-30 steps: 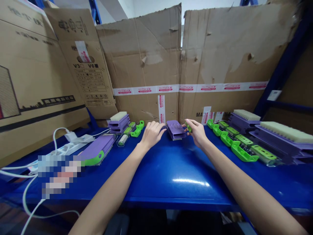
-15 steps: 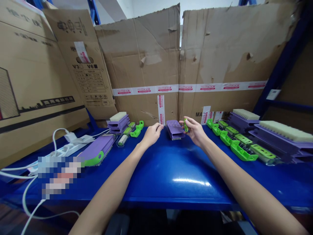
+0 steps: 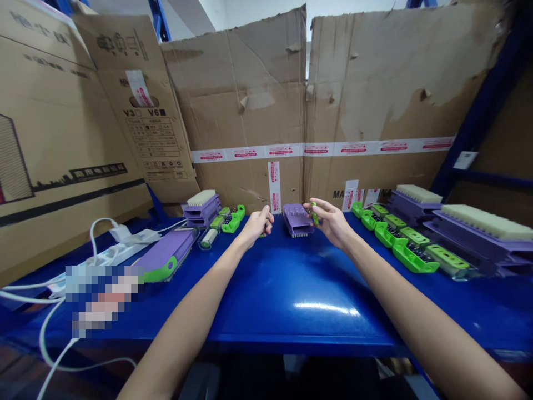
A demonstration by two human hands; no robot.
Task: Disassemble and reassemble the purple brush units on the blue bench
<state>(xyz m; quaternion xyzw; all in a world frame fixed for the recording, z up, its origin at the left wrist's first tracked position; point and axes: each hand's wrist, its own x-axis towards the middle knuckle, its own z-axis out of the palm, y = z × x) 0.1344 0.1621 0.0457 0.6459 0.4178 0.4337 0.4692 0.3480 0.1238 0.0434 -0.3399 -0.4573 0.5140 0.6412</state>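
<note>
The purple plastic housing (image 3: pixel 298 218) lies between my hands, with small pins or screws on top and pale bristles under its near edge. My right hand (image 3: pixel 332 221) is on its right side, pinching a small green plastic piece (image 3: pixel 315 213) upright against or close to the housing; I cannot tell if they touch. Left of the housing and apart from it, my left hand (image 3: pixel 256 226) has its fingers curled and thumb raised. A speck of green shows below those fingers, but what they hold is too small to make out.
Green caps (image 3: pixel 383 235), clear-cased green parts (image 3: pixel 447 261) and purple brush blocks (image 3: pixel 478 239) line the right side. More green caps (image 3: pixel 234 221) and a purple brush block (image 3: pixel 202 209) stand at left, near a purple-green brush (image 3: pixel 166 255) and a power strip (image 3: pixel 112 255). Cardboard (image 3: pixel 250 111) walls the back.
My left hand has drawn back to the left from the housing, and its thumb has lifted. My right hand stays at the housing's right side with the green piece.
</note>
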